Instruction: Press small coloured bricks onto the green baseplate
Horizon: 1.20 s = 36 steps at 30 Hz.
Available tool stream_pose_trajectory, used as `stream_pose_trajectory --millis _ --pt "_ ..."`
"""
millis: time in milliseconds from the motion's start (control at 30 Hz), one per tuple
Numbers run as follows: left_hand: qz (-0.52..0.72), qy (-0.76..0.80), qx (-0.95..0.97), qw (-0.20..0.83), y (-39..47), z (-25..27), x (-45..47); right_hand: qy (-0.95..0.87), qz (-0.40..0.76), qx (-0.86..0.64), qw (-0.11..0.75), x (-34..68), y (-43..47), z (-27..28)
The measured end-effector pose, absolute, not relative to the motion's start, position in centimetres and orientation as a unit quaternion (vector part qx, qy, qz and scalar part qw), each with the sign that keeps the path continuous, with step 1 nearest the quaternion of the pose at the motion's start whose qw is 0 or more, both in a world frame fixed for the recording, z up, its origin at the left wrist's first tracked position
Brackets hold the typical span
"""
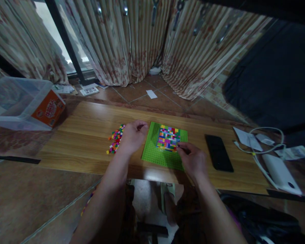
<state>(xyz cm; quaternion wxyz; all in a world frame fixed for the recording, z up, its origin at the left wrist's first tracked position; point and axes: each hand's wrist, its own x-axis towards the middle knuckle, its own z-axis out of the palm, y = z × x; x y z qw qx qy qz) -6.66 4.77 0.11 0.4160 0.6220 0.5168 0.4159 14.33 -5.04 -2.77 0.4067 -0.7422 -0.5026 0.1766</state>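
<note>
A green studded baseplate (149,150) lies on the wooden table, and a block of many-coloured toy bricks (168,139) is built up on it. My right hand (194,158) is at the block's near right corner with thumb and forefinger pinched together; whatever they hold is too small to tell. Left of the baseplate, my left hand (133,137) hovers with its fingers curled closed, and their contents are hidden. Beside and partly behind that hand lies a pile of loose small bricks (115,137) in mixed colours.
A black phone (219,152) lies right of the baseplate. Further right are a white power bank (281,173) and a white cable (254,159). A clear plastic bin (20,103) with an orange label stands at the left, beyond the wooden table (73,135). Striped curtains hang behind.
</note>
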Motion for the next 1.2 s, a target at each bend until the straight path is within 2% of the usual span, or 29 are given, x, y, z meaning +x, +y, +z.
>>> stream_pose_trajectory --millis 433,667,833,1033,1200 --pt "0.334 0.525 0.702 0.347 4.3 0.5 -6.0 -0.441 0.219 -0.742 0.455 14.2 -4.6 -2.8" --pt "0.210 0.533 0.747 0.339 2.8 0.1 -3.5 -0.280 0.381 -0.714 0.516 14.5 -4.0 -3.0" --pt "0.134 0.554 0.760 0.312 2.0 0.1 -2.1 -0.248 0.416 -0.699 0.527 14.5 -4.0 -2.9" --pt "0.127 0.563 0.760 0.298 2.0 0.1 -1.9 -0.248 0.425 -0.689 0.532 14.6 -4.0 -3.5" --pt "0.163 0.550 0.752 0.325 2.4 0.0 -2.7 -0.241 0.426 -0.682 0.544 14.8 -4.2 -3.4"
